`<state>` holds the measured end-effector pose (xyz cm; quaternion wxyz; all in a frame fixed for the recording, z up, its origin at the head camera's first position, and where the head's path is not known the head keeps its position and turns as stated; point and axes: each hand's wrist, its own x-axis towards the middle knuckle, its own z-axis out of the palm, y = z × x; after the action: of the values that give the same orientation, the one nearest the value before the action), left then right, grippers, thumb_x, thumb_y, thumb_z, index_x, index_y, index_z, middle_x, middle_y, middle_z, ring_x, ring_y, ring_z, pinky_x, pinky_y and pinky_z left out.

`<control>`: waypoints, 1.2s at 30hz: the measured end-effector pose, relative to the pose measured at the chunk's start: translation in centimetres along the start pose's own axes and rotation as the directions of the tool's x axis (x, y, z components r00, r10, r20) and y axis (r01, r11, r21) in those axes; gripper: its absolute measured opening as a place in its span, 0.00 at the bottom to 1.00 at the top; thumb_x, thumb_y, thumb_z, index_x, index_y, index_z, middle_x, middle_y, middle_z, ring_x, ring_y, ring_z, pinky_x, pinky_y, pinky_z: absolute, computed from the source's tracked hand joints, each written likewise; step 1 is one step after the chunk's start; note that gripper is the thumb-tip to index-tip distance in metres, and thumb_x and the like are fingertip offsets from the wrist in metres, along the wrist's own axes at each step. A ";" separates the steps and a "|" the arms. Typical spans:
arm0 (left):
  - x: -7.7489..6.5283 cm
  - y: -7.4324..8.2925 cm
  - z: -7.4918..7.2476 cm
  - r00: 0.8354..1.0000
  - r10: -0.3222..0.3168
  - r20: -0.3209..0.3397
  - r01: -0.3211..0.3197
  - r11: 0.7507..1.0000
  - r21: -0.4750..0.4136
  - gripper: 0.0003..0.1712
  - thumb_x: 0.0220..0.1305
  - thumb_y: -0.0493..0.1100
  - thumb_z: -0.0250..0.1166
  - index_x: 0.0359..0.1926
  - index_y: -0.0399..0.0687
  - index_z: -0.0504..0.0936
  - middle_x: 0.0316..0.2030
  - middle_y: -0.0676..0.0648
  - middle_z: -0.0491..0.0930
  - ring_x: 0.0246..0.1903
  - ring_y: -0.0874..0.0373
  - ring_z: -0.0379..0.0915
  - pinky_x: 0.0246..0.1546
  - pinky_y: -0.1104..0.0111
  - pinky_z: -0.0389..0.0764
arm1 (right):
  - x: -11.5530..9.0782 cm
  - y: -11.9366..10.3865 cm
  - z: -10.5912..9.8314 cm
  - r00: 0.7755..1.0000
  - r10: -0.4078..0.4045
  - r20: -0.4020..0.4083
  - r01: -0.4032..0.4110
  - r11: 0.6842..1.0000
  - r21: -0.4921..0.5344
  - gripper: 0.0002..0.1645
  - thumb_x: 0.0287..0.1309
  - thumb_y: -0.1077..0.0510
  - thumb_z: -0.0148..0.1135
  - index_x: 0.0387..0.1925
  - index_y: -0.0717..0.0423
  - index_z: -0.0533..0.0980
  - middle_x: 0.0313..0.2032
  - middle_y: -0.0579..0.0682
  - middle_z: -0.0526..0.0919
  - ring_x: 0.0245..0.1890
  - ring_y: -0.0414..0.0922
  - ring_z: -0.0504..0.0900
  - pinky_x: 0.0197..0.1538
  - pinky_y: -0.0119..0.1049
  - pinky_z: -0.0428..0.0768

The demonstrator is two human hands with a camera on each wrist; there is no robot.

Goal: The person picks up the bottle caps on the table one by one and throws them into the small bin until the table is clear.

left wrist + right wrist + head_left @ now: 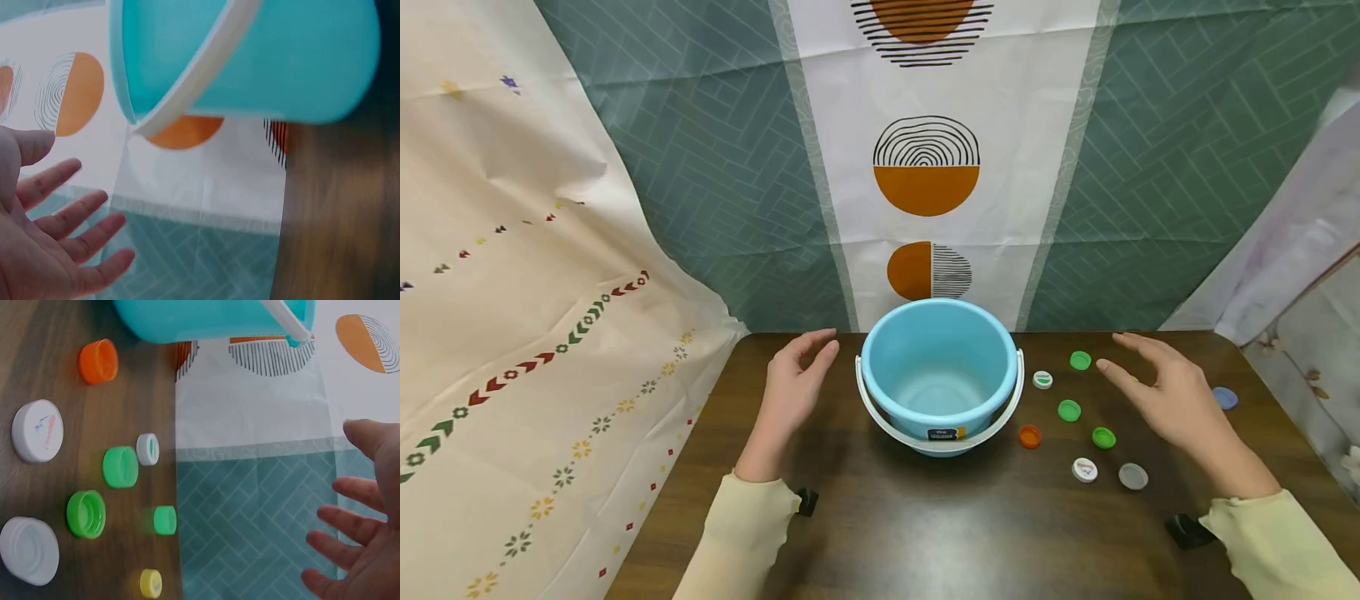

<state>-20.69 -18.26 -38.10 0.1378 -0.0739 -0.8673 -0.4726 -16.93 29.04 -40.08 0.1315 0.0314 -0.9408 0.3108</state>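
Note:
A light blue bucket stands upright near the back of the table, its white handle lowered across the front. Left of it hovers my left hand, fingers spread and holding nothing; the left wrist view shows the palm beside the bucket. My right hand is raised over the right side, also holding nothing, above several bottle caps. Among them are an orange cap, a bright green cap, a white cap and a grey cap. A yellow cap is mostly hidden by my hand in the head view.
The dark wooden table ends at a hanging green and white cloth behind the bucket. A cream patterned cloth hangs along the left. Past my right hand lies a blue cap near the table's right edge.

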 end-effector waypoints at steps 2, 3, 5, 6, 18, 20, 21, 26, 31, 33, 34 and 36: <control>0.5 0.8 0.4 1.000 0.000 0.015 0.001 0.997 -0.077 0.18 0.63 0.58 0.59 0.51 0.60 0.80 0.50 0.53 0.81 0.51 0.60 0.75 0.51 0.58 0.76 | 0.2 -0.2 -0.1 1.000 0.022 -0.020 -0.021 1.000 0.021 0.36 0.57 0.34 0.55 0.63 0.47 0.68 0.63 0.57 0.70 0.62 0.61 0.66 0.52 0.61 0.66; 0.6 1.2 0.5 1.000 0.001 0.022 0.001 0.994 -0.107 0.17 0.63 0.55 0.60 0.50 0.57 0.81 0.48 0.51 0.82 0.49 0.59 0.76 0.49 0.59 0.77 | 0.3 -0.3 -0.1 0.999 0.032 -0.026 -0.031 0.999 0.030 0.35 0.57 0.34 0.55 0.62 0.46 0.69 0.62 0.56 0.72 0.61 0.61 0.67 0.50 0.60 0.68; 0.8 1.9 0.8 1.000 -0.005 0.025 0.009 0.987 -0.160 0.15 0.63 0.50 0.61 0.48 0.52 0.83 0.46 0.49 0.83 0.46 0.59 0.77 0.47 0.63 0.78 | 0.5 -0.4 0.0 0.998 0.047 -0.031 -0.046 0.998 0.046 0.33 0.57 0.34 0.55 0.60 0.44 0.71 0.60 0.55 0.73 0.60 0.60 0.69 0.48 0.58 0.69; 0.9 2.2 0.8 1.000 -0.008 0.026 0.013 0.983 -0.181 0.14 0.63 0.48 0.62 0.47 0.49 0.83 0.45 0.47 0.83 0.45 0.59 0.78 0.46 0.65 0.78 | 0.6 -0.5 0.1 0.998 0.050 -0.035 -0.048 0.997 0.053 0.32 0.57 0.34 0.55 0.59 0.43 0.72 0.60 0.55 0.74 0.59 0.59 0.69 0.48 0.57 0.69; 1.2 2.3 2.6 0.991 0.006 0.132 0.033 0.958 -0.285 0.14 0.59 0.38 0.65 0.44 0.35 0.83 0.48 0.39 0.80 0.53 0.51 0.73 0.50 0.67 0.78 | 1.5 0.8 -0.7 0.980 0.118 -0.161 -0.107 0.991 0.074 0.25 0.57 0.35 0.56 0.53 0.38 0.77 0.53 0.53 0.79 0.36 0.31 0.69 0.28 0.30 0.65; 1.4 1.4 3.2 0.991 0.011 0.132 0.028 0.958 -0.286 0.13 0.59 0.40 0.66 0.44 0.39 0.84 0.48 0.42 0.81 0.51 0.53 0.75 0.48 0.67 0.79 | 1.6 1.5 -1.2 0.975 0.131 -0.181 -0.117 0.989 0.085 0.26 0.57 0.35 0.56 0.54 0.38 0.76 0.49 0.48 0.80 0.32 0.27 0.71 0.28 0.28 0.67; 1.6 0.9 3.4 0.991 0.010 0.134 0.029 0.957 -0.289 0.13 0.58 0.41 0.66 0.44 0.41 0.84 0.48 0.43 0.81 0.50 0.53 0.76 0.47 0.67 0.80 | 1.7 1.8 -1.5 0.972 0.134 -0.193 -0.118 0.989 0.094 0.26 0.57 0.36 0.57 0.54 0.39 0.76 0.46 0.43 0.80 0.30 0.25 0.71 0.27 0.27 0.67; 1.8 -0.6 4.1 0.989 0.015 0.147 0.030 0.953 -0.302 0.15 0.58 0.43 0.67 0.46 0.44 0.84 0.47 0.45 0.81 0.45 0.57 0.79 0.41 0.71 0.81 | 2.2 4.3 -3.1 0.951 0.177 -0.255 -0.150 0.981 0.120 0.27 0.57 0.39 0.58 0.56 0.43 0.76 0.33 0.16 0.71 0.26 0.18 0.69 0.24 0.24 0.67; 1.4 0.7 3.5 0.983 0.011 0.184 0.049 0.948 -0.315 0.17 0.59 0.40 0.65 0.48 0.36 0.82 0.48 0.40 0.81 0.45 0.54 0.79 0.40 0.72 0.80 | 2.5 7.6 -4.1 0.913 0.274 -0.301 -0.268 0.961 0.062 0.30 0.58 0.37 0.55 0.58 0.45 0.74 0.53 0.38 0.80 0.24 0.15 0.64 0.27 0.26 0.66; 1.4 0.9 3.4 0.981 0.014 0.194 0.050 0.946 -0.321 0.17 0.59 0.39 0.65 0.48 0.35 0.81 0.49 0.38 0.80 0.45 0.51 0.78 0.40 0.73 0.80 | 2.4 8.8 -4.1 0.902 0.315 -0.295 -0.316 0.948 0.044 0.32 0.60 0.37 0.52 0.60 0.48 0.72 0.60 0.57 0.74 0.32 0.24 0.72 0.42 0.34 0.70; 1.4 0.9 3.4 0.980 0.015 0.199 0.052 0.944 -0.327 0.17 0.60 0.39 0.64 0.49 0.34 0.81 0.49 0.37 0.80 0.45 0.49 0.77 0.39 0.73 0.80 | 2.3 9.4 -4.0 0.897 0.336 -0.287 -0.340 0.940 0.038 0.33 0.60 0.38 0.51 0.62 0.49 0.70 0.61 0.61 0.72 0.39 0.34 0.75 0.50 0.43 0.68; 1.4 0.9 3.5 0.978 0.017 0.208 0.055 0.941 -0.335 0.17 0.60 0.39 0.64 0.49 0.34 0.80 0.49 0.35 0.79 0.46 0.46 0.76 0.39 0.74 0.79 | 2.0 10.6 -3.9 0.891 0.378 -0.252 -0.382 0.924 0.035 0.35 0.61 0.38 0.49 0.64 0.52 0.66 0.62 0.65 0.68 0.53 0.55 0.72 0.60 0.60 0.57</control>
<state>-22.37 -14.87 -38.73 0.0270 -0.1369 -0.7834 -0.6057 -19.47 39.93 -42.68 0.1881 -0.1941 -0.9064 0.3246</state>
